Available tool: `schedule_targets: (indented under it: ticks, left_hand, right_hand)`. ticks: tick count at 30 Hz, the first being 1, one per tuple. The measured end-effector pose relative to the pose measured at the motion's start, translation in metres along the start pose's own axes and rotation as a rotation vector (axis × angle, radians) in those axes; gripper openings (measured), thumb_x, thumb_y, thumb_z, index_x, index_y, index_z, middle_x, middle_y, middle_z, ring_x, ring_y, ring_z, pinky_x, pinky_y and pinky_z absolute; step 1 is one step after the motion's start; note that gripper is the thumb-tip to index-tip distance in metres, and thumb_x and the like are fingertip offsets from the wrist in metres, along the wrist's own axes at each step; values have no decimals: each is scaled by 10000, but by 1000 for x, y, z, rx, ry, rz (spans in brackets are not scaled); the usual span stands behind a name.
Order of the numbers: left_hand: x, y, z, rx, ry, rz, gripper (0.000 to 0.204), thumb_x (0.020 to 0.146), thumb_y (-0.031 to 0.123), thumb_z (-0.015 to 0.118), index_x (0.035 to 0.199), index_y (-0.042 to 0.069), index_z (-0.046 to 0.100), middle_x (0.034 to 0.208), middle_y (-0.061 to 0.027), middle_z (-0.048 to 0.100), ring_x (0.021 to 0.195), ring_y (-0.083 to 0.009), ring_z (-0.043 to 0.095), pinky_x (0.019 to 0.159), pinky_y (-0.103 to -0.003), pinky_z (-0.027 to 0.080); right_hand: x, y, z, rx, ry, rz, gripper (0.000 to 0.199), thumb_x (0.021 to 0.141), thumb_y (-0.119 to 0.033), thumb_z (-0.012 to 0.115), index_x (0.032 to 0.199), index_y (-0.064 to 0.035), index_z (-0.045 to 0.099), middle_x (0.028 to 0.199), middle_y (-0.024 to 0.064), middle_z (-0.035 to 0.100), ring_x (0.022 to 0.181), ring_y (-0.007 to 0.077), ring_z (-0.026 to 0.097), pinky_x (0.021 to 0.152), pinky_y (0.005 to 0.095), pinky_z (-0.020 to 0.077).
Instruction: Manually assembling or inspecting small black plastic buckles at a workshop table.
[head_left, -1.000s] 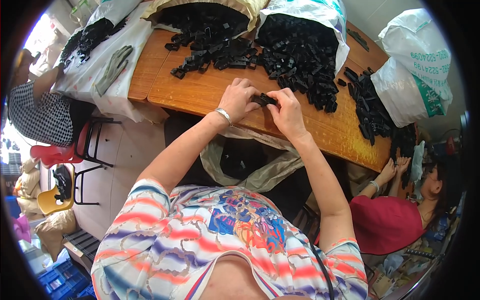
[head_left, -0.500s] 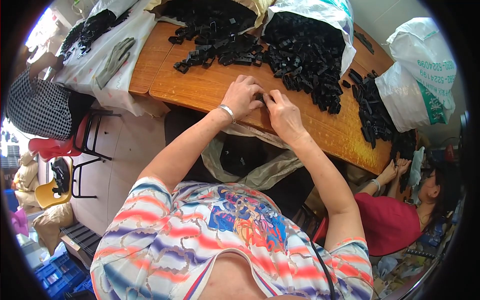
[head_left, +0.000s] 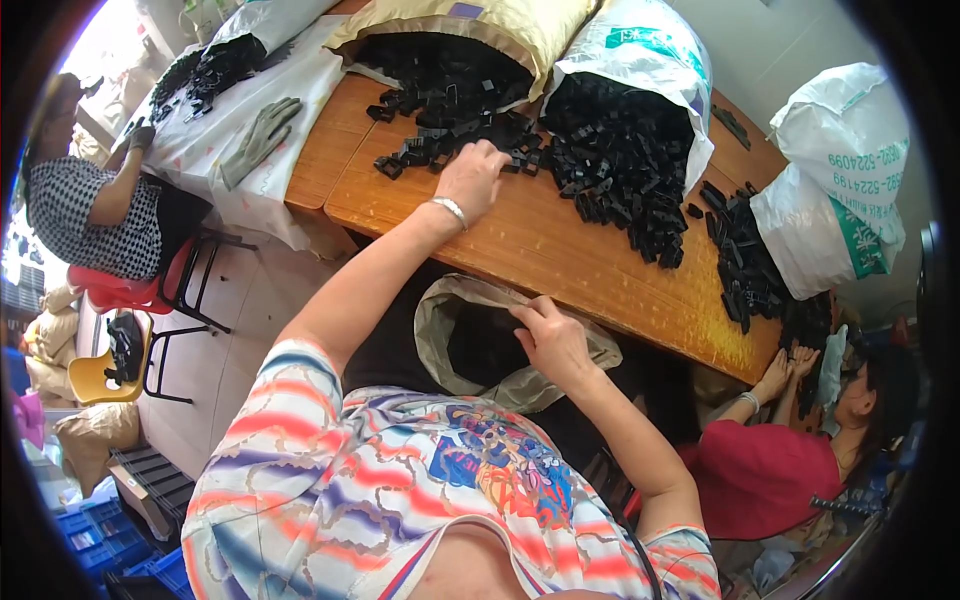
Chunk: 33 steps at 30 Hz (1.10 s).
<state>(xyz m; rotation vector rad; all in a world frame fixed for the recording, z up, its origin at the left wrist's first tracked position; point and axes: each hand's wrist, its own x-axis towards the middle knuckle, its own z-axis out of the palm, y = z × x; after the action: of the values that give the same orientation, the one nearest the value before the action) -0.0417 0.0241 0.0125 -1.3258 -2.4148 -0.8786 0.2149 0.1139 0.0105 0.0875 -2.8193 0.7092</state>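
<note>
Wooden tabletop [head_left: 600, 270], head view: spans the upper middle, scuffed and yellowish toward the right end.
Tan sack [head_left: 560, 25]: lies at the far side, mouth facing the near edge.
Left heap of small black parts [head_left: 425, 150]: spills out of the tan sack onto the wood.
White sack [head_left: 650, 45]: lies just beside the tan one, printed in green.
Right heap of black parts [head_left: 625, 190]: pours from the white sack toward the middle of the tabletop.
Left hand [head_left: 475, 180]: reaches over the near edge of the left heap, fingers bent and close together, tips at the black parts; cannot tell whether pinching one.
Silver bracelet [head_left: 450, 211]: circles the left wrist.
Right hand [head_left: 553, 343]: hovers at the rim of the lap bag, fingers half curled; cannot tell whether holding anything.
Beige lap bag [head_left: 430, 345]: gapes below the table edge, dark inside.
Right end: holds a long strip of black parts [head_left: 738, 265] beside another white bag [head_left: 815, 215].
Co-worker in red [head_left: 765, 470]: works at that end, both hands close together.
White cloth [head_left: 210, 180]: covers the left-hand table under a grey glove [head_left: 262, 142].
Person in checks [head_left: 90, 215]: sits there on a red chair [head_left: 125, 285].
</note>
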Motion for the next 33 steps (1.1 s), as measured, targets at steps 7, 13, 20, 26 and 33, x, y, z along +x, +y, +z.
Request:
schedule_targets:
  ticks: [7,13,20,26,33]
  left_hand:
    - [24,-13,19,296,31,59,112,801,46,621,907,76,611,989,-98,609,955,-261,620,745,-359,565]
    - [12,16,11,109,-130,-99,137,844,185,671,862,54,637,878,-126,675,893,-316,655,776,-425,520]
    - [-12,48,-3,84,-294,-226,214,844,247,692,869,34,691,899,-174,702,891,-345,680,791,-428,542]
    - [-34,64,-1,-226,-215,-377,325,837,335,710,910,21,667,843,-178,712,821,-355,693,753,-429,549]
    - [-46,73,9,-140,-113,-260,317,769,235,778,963,36,626,939,-122,636,877,-307,644,758,-405,517]
  right_hand:
    - [55,46,-31,-38,255,15,168,811,-80,692,979,-72,691,877,138,648,789,351,659,685,424,537]
    - [93,96,-41,-285,345,251,227,822,-87,723,1043,-50,685,943,125,628,801,330,669,690,411,544]
    - [100,101,-27,-313,315,302,227,806,-100,731,1015,-70,645,1034,134,601,839,370,664,695,459,547]
    - [92,95,-30,-251,275,239,203,792,-93,737,962,-69,628,1004,134,614,838,372,660,704,447,543]
    - [87,91,-32,-221,230,316,221,800,-82,743,1000,-50,656,974,122,640,839,335,660,720,408,540]
